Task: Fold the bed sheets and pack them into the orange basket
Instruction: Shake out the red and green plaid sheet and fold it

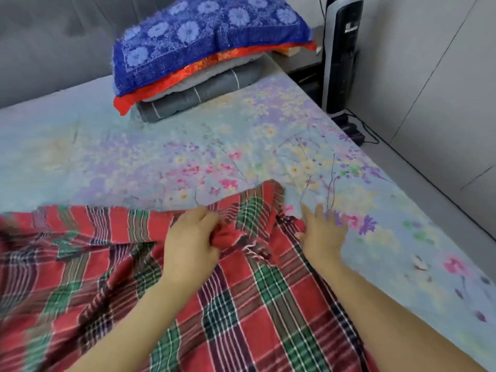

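Observation:
A red, green and white plaid sheet point(112, 264) lies rumpled over the near part of the bed. My left hand point(190, 237) grips a bunched fold of it near its far edge. My right hand point(322, 232) pinches the sheet's corner at the right, with the other fingers spread on the bed. The orange basket is out of view.
The bed carries a pale blue floral cover point(241, 146). At its far side a blue flowered pillow point(209, 36) tops a stack of folded red point(171, 81) and grey point(198, 98) linens. A black tower appliance point(343, 49) with cables stands beside the bed at the right, near the wall.

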{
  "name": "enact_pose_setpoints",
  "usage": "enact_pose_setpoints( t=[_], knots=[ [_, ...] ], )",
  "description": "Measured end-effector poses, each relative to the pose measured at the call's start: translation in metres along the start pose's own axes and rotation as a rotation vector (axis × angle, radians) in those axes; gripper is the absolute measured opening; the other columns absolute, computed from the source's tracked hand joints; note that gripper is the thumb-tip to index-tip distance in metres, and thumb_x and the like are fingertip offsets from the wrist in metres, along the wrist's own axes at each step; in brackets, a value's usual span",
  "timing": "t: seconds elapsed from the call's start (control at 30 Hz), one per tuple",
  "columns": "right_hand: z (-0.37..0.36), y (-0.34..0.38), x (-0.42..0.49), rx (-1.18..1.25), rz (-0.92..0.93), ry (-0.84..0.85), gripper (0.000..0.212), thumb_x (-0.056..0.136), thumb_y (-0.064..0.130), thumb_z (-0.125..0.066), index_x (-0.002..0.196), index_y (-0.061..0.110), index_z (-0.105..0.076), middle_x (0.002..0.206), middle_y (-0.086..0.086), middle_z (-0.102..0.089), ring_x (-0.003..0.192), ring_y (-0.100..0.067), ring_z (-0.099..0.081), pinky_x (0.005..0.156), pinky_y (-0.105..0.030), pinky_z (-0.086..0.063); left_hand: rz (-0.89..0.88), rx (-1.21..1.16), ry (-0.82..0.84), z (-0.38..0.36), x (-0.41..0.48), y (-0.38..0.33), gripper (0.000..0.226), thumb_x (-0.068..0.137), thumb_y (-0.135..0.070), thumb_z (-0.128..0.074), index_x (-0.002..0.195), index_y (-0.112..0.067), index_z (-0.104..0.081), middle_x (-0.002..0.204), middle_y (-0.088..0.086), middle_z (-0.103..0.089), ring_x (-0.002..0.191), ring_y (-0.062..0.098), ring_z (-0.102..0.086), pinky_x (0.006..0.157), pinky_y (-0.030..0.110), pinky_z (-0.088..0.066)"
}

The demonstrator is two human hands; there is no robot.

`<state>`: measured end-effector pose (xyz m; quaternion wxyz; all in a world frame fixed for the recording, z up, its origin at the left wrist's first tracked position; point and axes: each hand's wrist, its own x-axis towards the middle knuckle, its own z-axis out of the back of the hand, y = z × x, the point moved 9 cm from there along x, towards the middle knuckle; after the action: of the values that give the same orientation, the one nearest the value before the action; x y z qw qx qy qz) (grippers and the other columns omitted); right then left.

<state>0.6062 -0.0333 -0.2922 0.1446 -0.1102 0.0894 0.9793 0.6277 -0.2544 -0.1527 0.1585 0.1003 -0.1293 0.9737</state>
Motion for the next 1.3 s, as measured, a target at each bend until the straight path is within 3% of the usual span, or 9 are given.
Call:
enact_pose_setpoints(
  t=[0.1,0.2,0.33,0.47,0.6,0.7,0.8,1.0,1.3],
  knots=[
    [0.054,-0.023,-0.082,0.593,-0.122,-0.234,0.035,0.096,0.035,-0.049,0.116,0.01,-0.064,0.106,-0.012,-0.068,0.094,-0.033,-0.063,0.078,-0.038,-0.048,-0.117,0.005,0.04,0.012,-0.039,-0.042,0.021,0.06,0.0,-0.07,0.074,-0.009,-0.058,0.073,0.004,-0.052,0.055,0.026,-0.05,0.049,0.023,-0.023],
    [0.045,-0.054,-0.182,1.129,-0.465,0.065,0.051,0.096,0.049,-0.043,0.079,0.006,-0.066,0.079,-0.009,-0.07,0.074,-0.031,-0.066,0.072,-0.046,-0.056,-0.202,-0.032,0.087,0.03,-0.093,-0.082,0.015,0.069,-0.007,-0.069,0.078,-0.008,-0.056,0.075,0.005,-0.052,0.055,0.025,-0.051,0.045,0.024,-0.027],
    [-0.002,-0.06,-0.317,1.409,-0.81,0.698,0.068,0.084,0.061,-0.054,0.122,0.005,-0.056,0.105,-0.011,-0.065,0.092,-0.026,-0.064,0.076,-0.042,-0.057,-0.167,-0.025,0.196,0.043,-0.177,-0.12,0.058,0.033,0.011,-0.08,0.084,-0.01,-0.061,0.074,0.002,-0.056,0.06,0.023,-0.058,0.041,0.027,-0.044],
    [-0.013,-0.035,-0.397,1.72,-0.913,1.044,0.078,0.074,0.06,-0.065,0.118,-0.003,-0.053,0.102,-0.02,-0.068,0.092,-0.034,-0.066,0.085,-0.052,-0.053,-0.163,-0.042,0.31,0.05,-0.248,-0.142,0.054,0.029,0.009,-0.083,0.074,-0.01,-0.062,0.07,-0.001,-0.053,0.058,0.02,-0.056,0.043,0.024,-0.044],
    [-0.007,-0.032,-0.439,1.795,-0.887,0.98,0.037,0.081,0.038,-0.071,0.086,0.002,-0.067,0.075,-0.014,-0.067,0.061,-0.028,-0.066,0.059,-0.035,-0.054,-0.232,-0.074,0.418,0.055,-0.316,-0.182,0.054,0.026,0.006,-0.083,0.072,-0.013,-0.062,0.071,-0.002,-0.055,0.06,0.016,-0.056,0.05,0.024,-0.046],
    [-0.011,-0.069,-0.465,1.662,-0.858,0.679,0.002,0.08,0.002,-0.068,0.082,0.0,-0.068,0.072,-0.013,-0.067,0.061,-0.026,-0.063,0.049,-0.026,-0.047,-0.257,-0.12,0.396,0.068,-0.348,-0.22,0.051,0.027,0.008,-0.078,0.074,-0.01,-0.065,0.068,-0.001,-0.056,0.057,0.017,-0.056,0.048,0.025,-0.046],
    [0.003,-0.112,-0.502,1.63,-0.751,0.449,0.009,0.078,-0.009,-0.063,0.081,-0.002,-0.067,0.065,-0.009,-0.063,0.045,-0.011,-0.055,0.036,-0.018,-0.037,-0.299,-0.179,0.365,0.085,-0.38,-0.253,0.037,0.039,0.005,-0.069,0.073,-0.009,-0.064,0.068,0.001,-0.056,0.057,0.019,-0.055,0.048,0.027,-0.046],
    [-0.039,-0.158,-0.565,1.651,-0.736,0.307,0.016,0.077,-0.012,-0.065,0.08,0.002,-0.07,0.08,-0.014,-0.07,0.076,-0.028,-0.063,0.078,-0.042,-0.054,-0.339,-0.114,0.558,0.041,-0.452,-0.271,0.047,0.029,0.001,-0.079,0.071,-0.015,-0.066,0.067,-0.004,-0.058,0.057,0.016,-0.058,0.046,0.022,-0.048],
    [-0.155,-0.186,-0.616,1.67,-1.037,0.399,0.026,0.09,-0.011,-0.049,0.113,-0.003,-0.058,0.109,-0.02,-0.061,0.085,-0.024,-0.062,0.073,-0.033,-0.055,0.019,-0.159,0.818,-0.051,-0.503,-0.237,0.049,0.086,-0.014,-0.051,0.135,-0.016,-0.05,0.134,0.002,-0.052,0.124,0.021,-0.048,0.104,0.027,-0.036]
  ],
)
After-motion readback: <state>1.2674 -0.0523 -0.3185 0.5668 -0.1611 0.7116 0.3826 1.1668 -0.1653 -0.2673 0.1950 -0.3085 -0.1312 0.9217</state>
